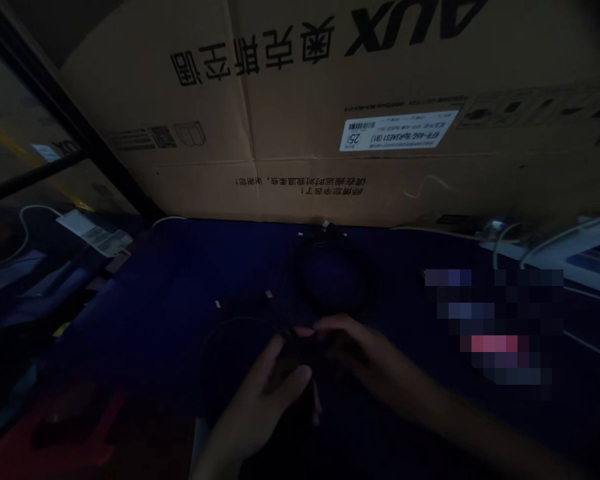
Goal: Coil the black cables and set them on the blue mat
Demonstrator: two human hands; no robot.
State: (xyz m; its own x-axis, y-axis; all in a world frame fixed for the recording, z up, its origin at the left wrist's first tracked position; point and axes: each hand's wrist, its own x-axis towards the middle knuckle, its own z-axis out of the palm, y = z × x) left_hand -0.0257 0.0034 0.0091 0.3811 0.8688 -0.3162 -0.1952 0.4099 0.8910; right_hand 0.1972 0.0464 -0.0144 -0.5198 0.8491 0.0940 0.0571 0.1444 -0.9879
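I have my left hand (275, 383) and right hand (353, 343) both grasping a dark cable (306, 345), a coil (303, 280) beyond on the blue table (180, 273), carton (280, 133) behind

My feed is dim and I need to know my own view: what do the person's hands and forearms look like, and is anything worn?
The left hand and right hand look ungloved. The right forearm and left forearm show no sleeve, watch or bracelet. No markings are discernible; darkness hides finer detail.
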